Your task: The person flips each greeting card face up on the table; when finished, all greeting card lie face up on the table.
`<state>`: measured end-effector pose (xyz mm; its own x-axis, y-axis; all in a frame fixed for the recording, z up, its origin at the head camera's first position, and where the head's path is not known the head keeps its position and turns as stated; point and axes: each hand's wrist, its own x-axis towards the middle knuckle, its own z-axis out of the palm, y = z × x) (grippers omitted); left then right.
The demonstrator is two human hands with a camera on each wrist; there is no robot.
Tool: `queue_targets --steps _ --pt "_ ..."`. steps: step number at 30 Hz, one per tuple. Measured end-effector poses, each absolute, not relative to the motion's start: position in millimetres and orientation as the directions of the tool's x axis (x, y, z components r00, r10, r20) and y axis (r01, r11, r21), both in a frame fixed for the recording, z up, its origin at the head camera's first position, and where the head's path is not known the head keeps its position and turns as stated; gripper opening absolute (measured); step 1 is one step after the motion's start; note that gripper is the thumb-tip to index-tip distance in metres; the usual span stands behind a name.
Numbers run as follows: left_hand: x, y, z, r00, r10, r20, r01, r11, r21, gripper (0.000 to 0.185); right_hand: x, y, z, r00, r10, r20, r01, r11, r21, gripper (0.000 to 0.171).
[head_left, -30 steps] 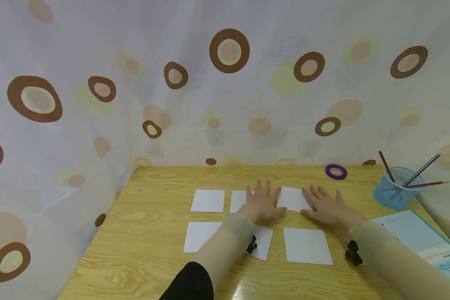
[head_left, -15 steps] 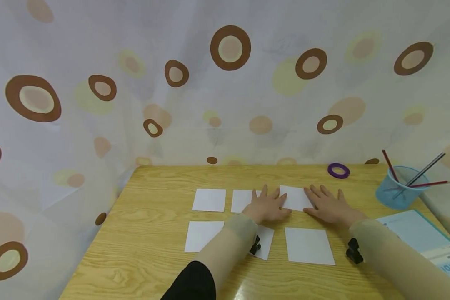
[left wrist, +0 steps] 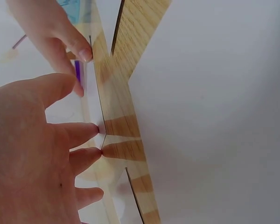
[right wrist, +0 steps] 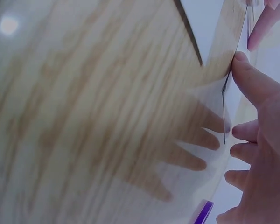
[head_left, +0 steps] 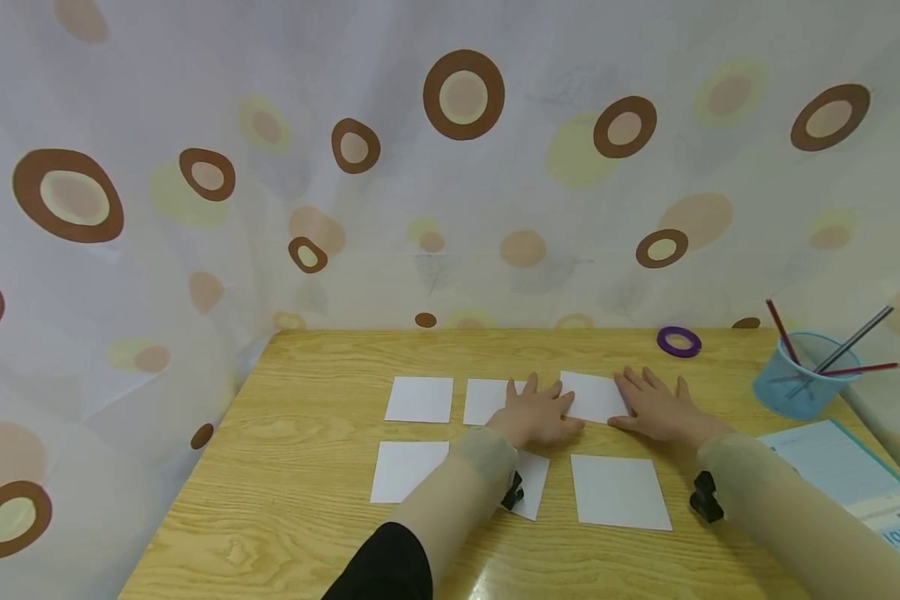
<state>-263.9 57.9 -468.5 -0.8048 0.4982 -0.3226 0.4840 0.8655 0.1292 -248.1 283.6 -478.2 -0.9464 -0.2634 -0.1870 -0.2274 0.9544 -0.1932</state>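
A square of white paper [head_left: 591, 396] lies on the wooden table in the back row, between the two hands. My left hand [head_left: 537, 414] is palm down with fingers spread. Its fingers reach the paper's left edge and also cover part of the neighbouring white square [head_left: 484, 400]. My right hand [head_left: 658, 411] lies with straight fingers at the right edge of the same paper. In the right wrist view, the right thumb [right wrist: 247, 72] touches the paper's edge. The left wrist view shows two left fingertips [left wrist: 98, 152] at a paper corner.
Further white squares lie at back left [head_left: 419, 399], front left [head_left: 408, 471], under the left forearm [head_left: 534, 483] and front right [head_left: 621, 492]. A purple ring [head_left: 678, 353] sits at the back. At right stand a blue pencil cup [head_left: 791, 392] and a booklet [head_left: 843, 467].
My left hand has shifted slightly right and towards me, its fingertips now lower on the paper's left side. The right hand has barely moved. The head view has tilted a little.
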Motion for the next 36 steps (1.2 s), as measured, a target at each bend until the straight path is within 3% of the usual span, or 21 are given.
queue_targets --steps 9,23,36 --pt "-263.6 58.5 -470.8 -0.799 0.507 -0.324 0.488 0.861 0.144 0.063 -248.0 282.4 -473.7 -0.948 -0.247 -0.2 -0.204 0.955 -0.213 0.089" --pt "-271.1 62.3 -473.5 -0.79 0.557 -0.256 0.565 0.824 0.049 0.047 -254.0 286.1 -476.4 -0.946 -0.266 -0.187 -0.217 0.945 -0.243 0.092" --pt "-267.7 64.4 -470.4 -0.795 0.572 -0.202 0.584 0.812 -0.001 0.041 -248.8 286.5 -473.7 -0.932 -0.325 -0.163 -0.292 0.936 -0.196 0.092"
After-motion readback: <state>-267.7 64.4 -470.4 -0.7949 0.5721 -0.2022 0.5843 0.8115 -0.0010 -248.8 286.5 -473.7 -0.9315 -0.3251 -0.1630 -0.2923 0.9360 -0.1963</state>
